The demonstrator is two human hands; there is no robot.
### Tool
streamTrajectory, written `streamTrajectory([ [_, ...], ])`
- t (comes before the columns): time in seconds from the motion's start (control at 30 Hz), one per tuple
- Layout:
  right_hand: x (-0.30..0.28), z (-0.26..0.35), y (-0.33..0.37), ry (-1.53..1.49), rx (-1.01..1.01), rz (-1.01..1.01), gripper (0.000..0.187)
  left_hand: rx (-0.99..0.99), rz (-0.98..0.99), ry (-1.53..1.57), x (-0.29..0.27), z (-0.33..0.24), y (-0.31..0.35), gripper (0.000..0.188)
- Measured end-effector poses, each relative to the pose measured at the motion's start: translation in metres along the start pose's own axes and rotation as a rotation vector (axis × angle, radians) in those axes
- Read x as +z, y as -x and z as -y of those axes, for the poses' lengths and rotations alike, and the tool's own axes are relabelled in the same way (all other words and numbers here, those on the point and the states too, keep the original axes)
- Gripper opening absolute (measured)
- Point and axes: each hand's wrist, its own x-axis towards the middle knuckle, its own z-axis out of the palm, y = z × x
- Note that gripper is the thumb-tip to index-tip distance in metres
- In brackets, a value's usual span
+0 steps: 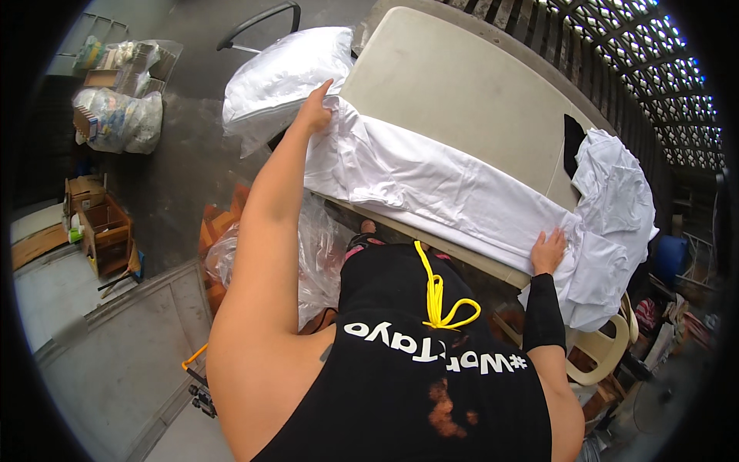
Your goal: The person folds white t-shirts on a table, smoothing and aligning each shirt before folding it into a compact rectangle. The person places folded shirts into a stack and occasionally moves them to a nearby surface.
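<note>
A long strip of white cloth (454, 173) lies folded along the near edge of a beige table (454, 77). At its left end, my left hand (314, 114) rests against the fabric with a finger stretched out; its other fingers are partly hidden. My right hand (548, 251) lies on the cloth near the right end, fingers spread and pressed flat. Beyond that hand, a crumpled heap of white fabric (616, 189) hangs over the table's right end. A small piece of black cloth (572, 145) sits beside the heap.
A clear plastic bag of white cloth (289, 73) stands off the table's left end. Loose clear plastic (315, 246) lies below the table to the left. A beige plastic chair (600, 350) is at the lower right. Filled bags (123, 119) and a wooden shelf unit (106, 231) stand farther left.
</note>
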Motion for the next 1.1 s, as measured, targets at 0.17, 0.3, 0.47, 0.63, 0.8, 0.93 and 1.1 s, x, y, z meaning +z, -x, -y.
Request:
streamTrajectory([
  [0.17,0.001,-0.010,-0.010,-0.034,0.082,0.313,0.062,-0.211,0.288,-0.121,-0.020,0.019,-0.044,0.037],
  [0.3,-0.022,0.033,-0.025,0.158,0.060,0.288,0.048,0.135,-0.073,-0.160,-0.026,0.014,-0.018,0.032],
  [0.47,-0.047,0.189,0.021,-0.618,-0.719,-0.037,0.029,0.217,0.040,-0.096,-0.023,-0.030,0.091,0.038],
  [0.63,-0.073,0.322,0.090,-0.908,-1.116,0.164,0.031,0.076,0.163,-0.129,-0.008,-0.064,0.173,0.037],
  [0.8,-0.092,0.343,0.100,-0.713,-1.243,0.209,0.017,0.274,0.056,-0.240,-0.026,-0.085,0.196,0.022],
  [0.93,-0.087,0.338,0.080,-0.955,-0.908,0.521,0.015,0.242,0.219,0.184,-0.031,-0.086,0.169,0.026],
  [1.1,-0.063,0.339,0.050,-1.397,0.020,0.851,0.061,-0.048,0.001,0.170,-0.005,-0.070,0.106,0.047],
])
